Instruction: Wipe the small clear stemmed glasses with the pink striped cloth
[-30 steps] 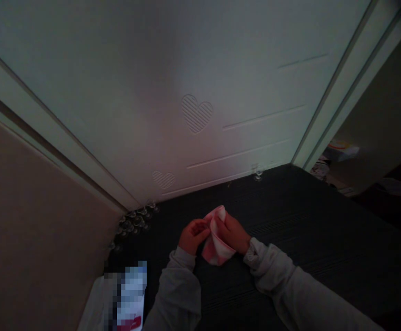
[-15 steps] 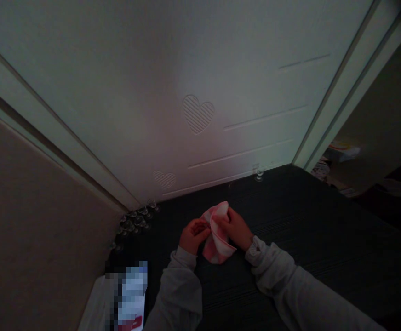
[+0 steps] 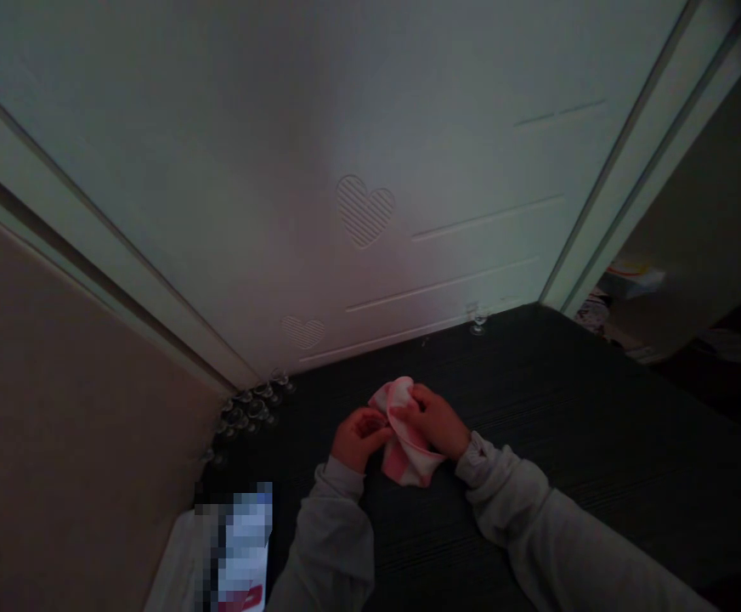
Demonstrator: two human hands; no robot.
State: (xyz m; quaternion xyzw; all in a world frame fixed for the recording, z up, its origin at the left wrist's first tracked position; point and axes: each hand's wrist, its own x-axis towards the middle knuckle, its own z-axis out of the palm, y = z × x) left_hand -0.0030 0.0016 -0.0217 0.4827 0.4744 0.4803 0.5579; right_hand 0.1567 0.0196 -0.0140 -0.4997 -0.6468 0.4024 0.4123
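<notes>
The left hand (image 3: 359,438) is pinching one edge and the right hand (image 3: 438,421) is clutching the opposite side of a small pink-and-white fabric cloth (image 3: 405,442), which is therefore bunching between them over the dark ribbed floor (image 3: 568,408).

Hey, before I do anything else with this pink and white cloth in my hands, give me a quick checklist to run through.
1. Both hands on the pink-and-white cloth: ok, left hand and right hand hold it.
2. Cloth spread flat: not ok, bunched.
3. The cluster of small glasses apart from the hands: ok.
4. The stemmed glass by the door upright: ok.
5. Cloth clear of the dark floor: cannot tell.
</notes>
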